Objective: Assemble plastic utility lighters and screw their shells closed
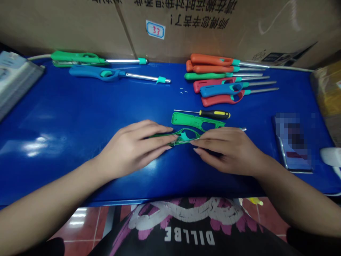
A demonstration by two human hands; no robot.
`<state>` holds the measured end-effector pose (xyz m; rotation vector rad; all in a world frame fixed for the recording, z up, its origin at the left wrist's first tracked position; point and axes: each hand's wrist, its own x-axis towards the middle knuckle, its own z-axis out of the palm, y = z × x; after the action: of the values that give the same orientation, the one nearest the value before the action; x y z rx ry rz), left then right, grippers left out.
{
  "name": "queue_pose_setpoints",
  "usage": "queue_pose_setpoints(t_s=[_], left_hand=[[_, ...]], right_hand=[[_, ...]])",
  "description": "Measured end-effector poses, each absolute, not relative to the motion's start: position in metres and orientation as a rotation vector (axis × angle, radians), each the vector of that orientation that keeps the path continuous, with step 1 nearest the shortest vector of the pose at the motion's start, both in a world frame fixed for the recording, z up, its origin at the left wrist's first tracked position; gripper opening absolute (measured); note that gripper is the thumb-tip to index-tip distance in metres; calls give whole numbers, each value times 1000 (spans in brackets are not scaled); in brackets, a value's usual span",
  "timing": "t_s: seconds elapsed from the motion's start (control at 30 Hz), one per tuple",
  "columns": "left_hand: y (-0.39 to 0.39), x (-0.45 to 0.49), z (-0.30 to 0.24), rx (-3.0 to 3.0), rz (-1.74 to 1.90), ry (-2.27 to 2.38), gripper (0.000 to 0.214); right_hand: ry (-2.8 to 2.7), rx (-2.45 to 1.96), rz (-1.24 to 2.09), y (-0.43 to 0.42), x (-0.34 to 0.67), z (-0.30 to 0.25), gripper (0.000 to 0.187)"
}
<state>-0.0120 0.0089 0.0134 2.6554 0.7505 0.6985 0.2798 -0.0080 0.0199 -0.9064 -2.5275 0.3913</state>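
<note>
A long-necked green gas lighter (176,140) lies on its side with its casing opened, showing inner parts and a turquoise trigger (184,136). My left hand (130,145) covers its handle end, fingers closed on it. My right hand (230,149) grips the front of the casing near the trigger with thumb and fingers; it hides most of the metal tube, whose tip (243,129) shows beyond. Just behind lies the loose green half shell (186,120). A black and yellow screwdriver (215,114) rests behind that shell. Several tiny screws (182,92) lie farther back.
At the back right, several lighters (218,90) lie stacked side by side. A green lighter (76,58) and a blue lighter (96,72) lie at the back left. A phone (294,145) is on the right. A cardboard box (80,28) walls off the blue table's (66,117) far edge.
</note>
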Motion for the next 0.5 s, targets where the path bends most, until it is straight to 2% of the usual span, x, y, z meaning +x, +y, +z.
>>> queue_pose_setpoints(t_s=[0.13,0.3,0.5], left_hand=[[18,-18,21,2625,742,814,18],[23,-21,20,2708,657,732,17],[24,-20,14,2698,635,713,18]], right_hand=[[-2457,-1074,338,1,290,27,16],[-2467,-1189,221,13,301,29,14],[-2558,-1155,397,16,305,27,9]])
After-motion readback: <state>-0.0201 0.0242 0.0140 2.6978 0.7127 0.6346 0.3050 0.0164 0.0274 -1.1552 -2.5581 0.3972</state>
